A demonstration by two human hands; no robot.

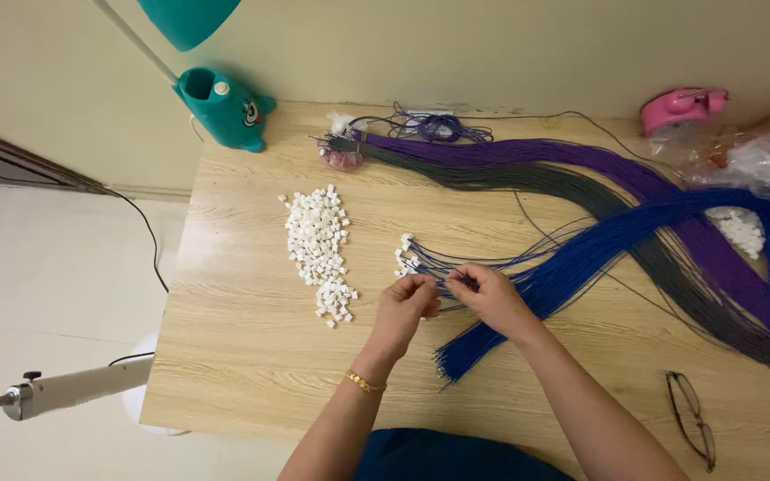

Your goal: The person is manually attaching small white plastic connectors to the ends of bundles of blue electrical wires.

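Observation:
My left hand (405, 307) and my right hand (488, 294) meet over the middle of the wooden table (242, 347), fingertips pinched close together. Between them they hold thin blue wires (581, 254) from a long bundle; what my left fingers pinch is too small to tell. Several blue wires with small white connectors on their ends (405, 256) lie fanned out just above my left hand. A heap of loose white connectors (318, 245) lies to the left of my hands.
Purple wires (581, 160) and dark grey wires (528, 178) sweep across the table's back and right. A teal desk lamp (220, 102) stands at the back left, a pink object (681, 109) and clear plastic bags (759, 165) at the back right. Glasses (692, 419) lie front right.

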